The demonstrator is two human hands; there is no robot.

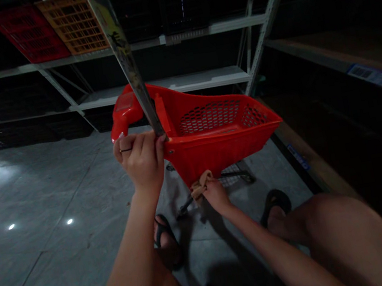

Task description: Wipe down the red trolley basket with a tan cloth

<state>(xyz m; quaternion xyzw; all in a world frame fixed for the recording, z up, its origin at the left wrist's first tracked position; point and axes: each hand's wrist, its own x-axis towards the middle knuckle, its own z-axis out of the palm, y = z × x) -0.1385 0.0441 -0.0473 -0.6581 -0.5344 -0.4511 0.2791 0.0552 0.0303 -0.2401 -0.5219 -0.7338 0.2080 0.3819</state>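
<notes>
Concrete floor (49, 202) in the head view, kinda dim, a few light glints on it. Red cart (214, 151) stands mid-view, metal shelving (217, 79) behind, another shelf edge (328, 62) along the right. Left hand (140, 161) is curled on its handle-side corner by a metal pole (130, 70); right hand (217, 196) grips a tan cloth (201, 186) at its lower side. Most open room's off left.

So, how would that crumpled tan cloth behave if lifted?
The tan cloth is probably floppy: it bunches into folds at the right hand. It's likely light, being a small piece, and unlikely to roll, given its irregular shape.
</notes>
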